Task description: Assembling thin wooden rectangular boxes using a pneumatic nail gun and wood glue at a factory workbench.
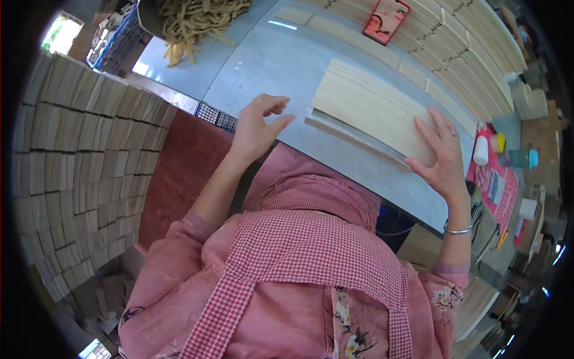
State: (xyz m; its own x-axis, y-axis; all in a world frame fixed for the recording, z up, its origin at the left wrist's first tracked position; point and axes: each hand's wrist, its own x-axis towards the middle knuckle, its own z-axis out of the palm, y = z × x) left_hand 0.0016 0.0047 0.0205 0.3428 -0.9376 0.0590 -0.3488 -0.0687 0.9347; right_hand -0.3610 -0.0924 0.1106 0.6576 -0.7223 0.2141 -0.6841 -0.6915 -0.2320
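Observation:
A pale wooden board (365, 107) lies at a slant on the blue-grey tabletop in front of me. A thin raised strip (353, 139) runs along its near edge. My right hand (441, 149) rests at the board's right end, fingers spread on its top and thumb by the near corner. Left of the board, my left hand (258, 127) hovers over the table's near edge. Its fingers are curved, with a gap to the thumb, and nothing is between them.
Rows of stacked wooden pieces (418, 60) line the table's far side, with a red-edged phone (387, 21) on them. Coiled pale strips (191, 27) spill at the far left. Stacked wood (89, 137) stands left; a bottle (519, 158) and pink cloth (505, 194) lie right.

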